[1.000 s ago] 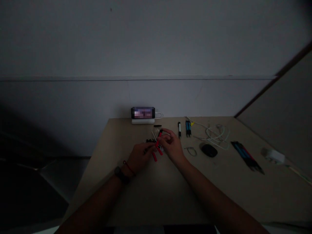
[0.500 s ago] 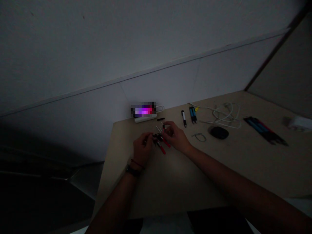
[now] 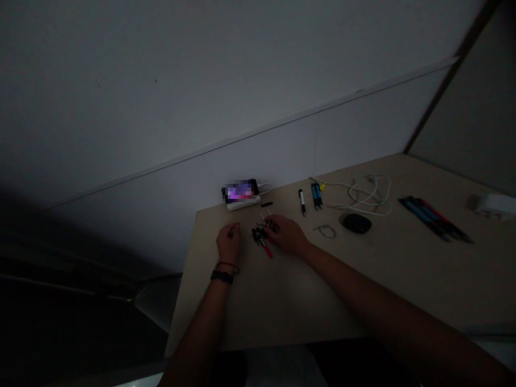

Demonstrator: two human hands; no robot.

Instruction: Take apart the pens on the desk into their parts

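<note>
In the head view my left hand (image 3: 228, 243) is closed at the left of the table, with a small dark piece between its fingertips that is too dim to name. My right hand (image 3: 288, 235) curls over a little heap of pen parts, fingers closed round some of them. Beside those fingers lies a red pen barrel (image 3: 266, 250). Several short black pieces (image 3: 258, 234) are bunched above it. Thin pale pen refills (image 3: 269, 213) poke out past the right fingertips. Part of the heap is hidden under my right hand.
A lit phone (image 3: 241, 191) leans on a white block (image 3: 243, 203) by the wall. A short black stick (image 3: 266, 204), a white pen (image 3: 302, 202), blue pens (image 3: 316, 196), a looped cord (image 3: 324, 231), a black mouse (image 3: 355, 223), white cable (image 3: 374, 201) and more pens (image 3: 435, 219) lie rightward.
My left hand has drawn away from the pen parts, to the left. My right hand has settled lower over the heap, its fingers more curled. The camera view has shifted slightly.
</note>
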